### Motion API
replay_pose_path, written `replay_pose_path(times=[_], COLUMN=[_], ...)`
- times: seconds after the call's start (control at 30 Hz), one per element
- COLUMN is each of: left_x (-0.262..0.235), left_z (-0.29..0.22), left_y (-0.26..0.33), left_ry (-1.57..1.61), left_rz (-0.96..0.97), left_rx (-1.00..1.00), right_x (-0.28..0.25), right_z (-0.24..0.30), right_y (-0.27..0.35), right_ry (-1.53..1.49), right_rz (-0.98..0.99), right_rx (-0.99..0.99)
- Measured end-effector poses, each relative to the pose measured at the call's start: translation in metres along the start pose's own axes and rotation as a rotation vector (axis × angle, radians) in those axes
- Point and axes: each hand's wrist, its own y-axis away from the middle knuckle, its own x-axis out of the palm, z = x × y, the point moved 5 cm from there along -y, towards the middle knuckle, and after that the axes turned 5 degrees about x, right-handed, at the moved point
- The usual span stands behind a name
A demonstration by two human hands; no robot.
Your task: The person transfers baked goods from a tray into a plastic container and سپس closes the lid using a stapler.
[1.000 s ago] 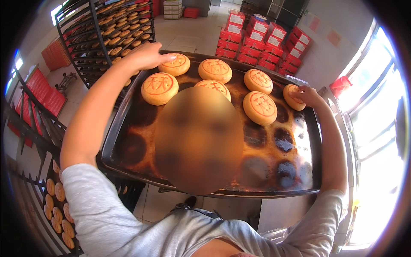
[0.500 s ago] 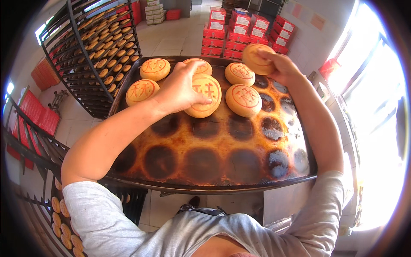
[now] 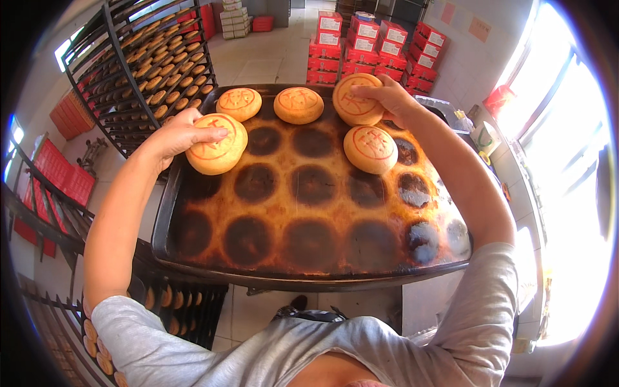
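My left hand (image 3: 175, 137) is closed on a thick, golden round pastry (image 3: 216, 143) with a red stamp, thumb on top, at the tray's far left. A bulge below its edge may be another pastry; I cannot tell. At the far side, my right hand (image 3: 394, 102) grips a second stamped pastry (image 3: 354, 106) by its right edge, tilted above the tray. Just below it lies a stamped pastry (image 3: 371, 150). Two more, one at the far left (image 3: 238, 104) and one at the far middle (image 3: 298, 106), rest along the back of the dark baking tray (image 3: 290, 222).
A tall black rack (image 3: 138, 71) full of pastries stands at the far left. Another rack with pastries (image 3: 97, 348) is at the lower left. Stacks of red boxes (image 3: 358, 55) stand beyond the tray. A bright window (image 3: 567, 129) and a counter with containers (image 3: 483, 138) are at right.
My left hand has moved left from the middle, and the pastry it gripped there is no longer in that place. My right hand has brought its pastry left, over the far-row one.
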Motion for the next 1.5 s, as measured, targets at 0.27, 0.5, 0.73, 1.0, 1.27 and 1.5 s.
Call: replay_pose_path(times=[0.27,0.5,0.73,1.0,1.27,1.5], left_x=[0.017,0.047,0.075,0.106,0.145,0.177], left_z=[-0.021,-0.054,-0.088,-0.068,-0.107,-0.113], left_y=[0.014,0.025,-0.081,-0.142,-0.092,-0.102], left_ry=[-0.459,-0.215,0.483,0.272,0.326,0.415], left_rz=[-0.162,0.020,0.210,0.384,0.597,0.877], left_rx=[0.530,0.583,0.324,0.210,0.422,0.288], right_x=[-0.004,-0.016,-0.026,-0.015,0.043,0.028], right_z=[0.040,0.005,-0.014,0.002,0.043,0.033], right_y=[0.053,0.100,0.088,0.108,0.197,0.193], right_ry=[-0.332,-0.022,-0.074,0.208,0.982,0.731], right_rz=[0.122,0.323,0.361,0.359,0.287,0.366], right_rx=[0.017,0.105,0.286,0.024,-0.855,-0.680])
